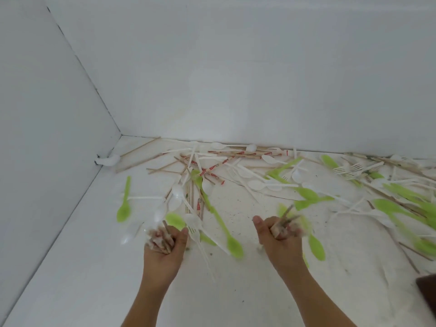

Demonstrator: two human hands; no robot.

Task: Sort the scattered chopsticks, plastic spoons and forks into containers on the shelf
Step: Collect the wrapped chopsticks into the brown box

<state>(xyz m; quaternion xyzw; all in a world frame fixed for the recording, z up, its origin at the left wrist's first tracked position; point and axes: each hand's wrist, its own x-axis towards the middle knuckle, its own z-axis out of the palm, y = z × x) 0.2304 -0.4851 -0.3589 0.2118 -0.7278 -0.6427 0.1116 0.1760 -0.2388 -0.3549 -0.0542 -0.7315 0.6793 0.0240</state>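
Cutlery lies strewn across the white table [94,279], thickest along the far wall [212,67] and off to the right. Both hands are at the near side, and both are full. The left hand [165,246] has its grip closed round a fistful of wrapped chopsticks [159,239], their ends poking up and away. A white fork [194,230] sits right against its thumb, though the blur won't let me say whether it is held or only lying there. The right hand [282,234] is clenched on a bunch of brown sticks [286,217], with a green smear about it that I can't make out.

Between the two fists lies a long green spoon [220,220] — handle pointing far and left, bowl near and right. Its bowl falls closer to the right hand, while its handle passes just beside the left. A second green spoon [316,246] lies just right of the right hand. A third green spoon [124,204] lies well off to the left, lengthways near to far. Loose chopsticks [236,153] run left to right along the foot of the far wall, with white spoons [262,185] and white forks [349,169] near them.

No containers show from here. With neither hand free, I'd guess the handfuls must be dropped off before that middle spoon can be picked up — and the right hand would have the shorter reach to its bowl.
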